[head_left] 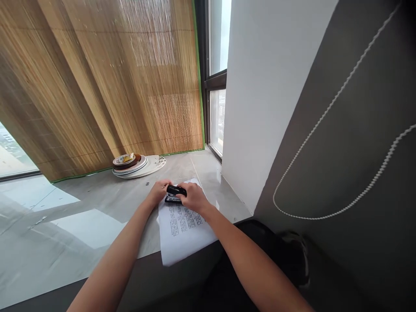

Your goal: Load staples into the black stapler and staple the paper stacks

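Observation:
A black stapler (177, 190) lies across the upper part of some printed paper sheets (185, 238), pointing left. My right hand (195, 198) is closed around the stapler's right end, with the thumb on its near side. Beside the stapler's left end, my left hand (159, 192) is closed at the sheets' upper left edge, its fingertips touching or very near the stapler. Part of the stapler is hidden by my right hand. The lower end of the sheets sticks out past the front edge of the grey ledge (130, 203).
A stack of plates (139, 167) stands further back on the ledge, below a bamboo blind (130, 78). Small dark bits (147, 183) lie nearby. A white wall pillar (256, 86) rises to the right, and a white bead chain (312, 125) hangs in a loop beyond it.

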Demonstrator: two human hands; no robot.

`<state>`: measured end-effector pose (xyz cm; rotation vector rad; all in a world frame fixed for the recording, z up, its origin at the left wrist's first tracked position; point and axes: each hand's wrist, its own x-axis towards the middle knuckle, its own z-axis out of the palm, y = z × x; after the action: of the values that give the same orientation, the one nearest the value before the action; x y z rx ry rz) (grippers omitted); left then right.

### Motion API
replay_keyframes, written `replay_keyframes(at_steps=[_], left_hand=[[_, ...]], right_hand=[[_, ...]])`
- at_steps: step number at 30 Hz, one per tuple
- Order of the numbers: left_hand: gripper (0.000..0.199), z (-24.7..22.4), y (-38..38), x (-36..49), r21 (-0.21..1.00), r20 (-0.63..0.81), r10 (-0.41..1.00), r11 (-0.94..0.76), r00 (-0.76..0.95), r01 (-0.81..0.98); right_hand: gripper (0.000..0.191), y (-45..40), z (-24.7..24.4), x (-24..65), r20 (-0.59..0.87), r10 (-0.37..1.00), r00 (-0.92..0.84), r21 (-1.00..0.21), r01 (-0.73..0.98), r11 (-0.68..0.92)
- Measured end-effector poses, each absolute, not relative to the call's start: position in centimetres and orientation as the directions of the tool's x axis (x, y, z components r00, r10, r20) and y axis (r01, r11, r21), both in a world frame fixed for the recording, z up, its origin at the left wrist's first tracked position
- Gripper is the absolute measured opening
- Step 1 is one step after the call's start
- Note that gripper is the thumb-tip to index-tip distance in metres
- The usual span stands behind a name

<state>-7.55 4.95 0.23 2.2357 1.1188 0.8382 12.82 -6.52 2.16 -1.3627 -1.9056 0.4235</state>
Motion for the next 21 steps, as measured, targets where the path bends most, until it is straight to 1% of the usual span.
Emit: replay_keyframes(at_steps=[2, 4, 7, 10, 13, 17, 19, 21], left_hand=[[0.021, 0.1, 4.8, -7.8, 0.587, 0.334, 0.796, -0.594, 0.504, 0.55], [0.023, -0.3, 4.5, -8.5, 0.534, 0.359, 0.783, -0.618, 0.507, 0.577], [0.024, -1.8, 3.8, -9.9, 0.511, 0.385, 0.802, -0.597, 0.457, 0.618], [0.029, -3.5, 2.8, -11.0, 0.511, 0.402, 0.814, -0.58, 0.42, 0.635], [0.034, -4.4, 2.1, -11.3, 0.471, 0.381, 0.82, -0.569, 0.427, 0.674], [0.04, -4.1, 2.0, -11.0, 0.417, 0.326, 0.862, -0.5, 0.389, 0.759], [0.042, -3.7, 2.1, -10.9, 0.436, 0.309, 0.868, -0.492, 0.388, 0.753], [0.042, -3.4, 2.2, -10.9, 0.468, 0.298, 0.865, -0.501, 0.404, 0.728]], right_hand=[[0.033, -6.7, 2.2, 13.5, 0.426, 0.885, -0.189, -0.62, 0.651, 0.438], [0.036, -6.6, 2.0, 14.0, 0.453, 0.871, -0.192, -0.631, 0.621, 0.465], [0.037, -5.9, 1.2, 14.3, 0.457, 0.876, -0.158, -0.685, 0.566, 0.459], [0.037, -5.2, 0.5, 14.1, 0.46, 0.871, -0.172, -0.694, 0.542, 0.473], [0.038, -4.9, 0.1, 14.0, 0.462, 0.864, -0.199, -0.697, 0.521, 0.493], [0.037, -4.9, 0.1, 14.4, 0.47, 0.851, -0.236, -0.714, 0.465, 0.523], [0.038, -5.1, 0.4, 14.9, 0.469, 0.862, -0.19, -0.76, 0.411, 0.504], [0.033, -5.4, 0.8, 15.6, 0.427, 0.903, -0.052, -0.841, 0.345, 0.417]])
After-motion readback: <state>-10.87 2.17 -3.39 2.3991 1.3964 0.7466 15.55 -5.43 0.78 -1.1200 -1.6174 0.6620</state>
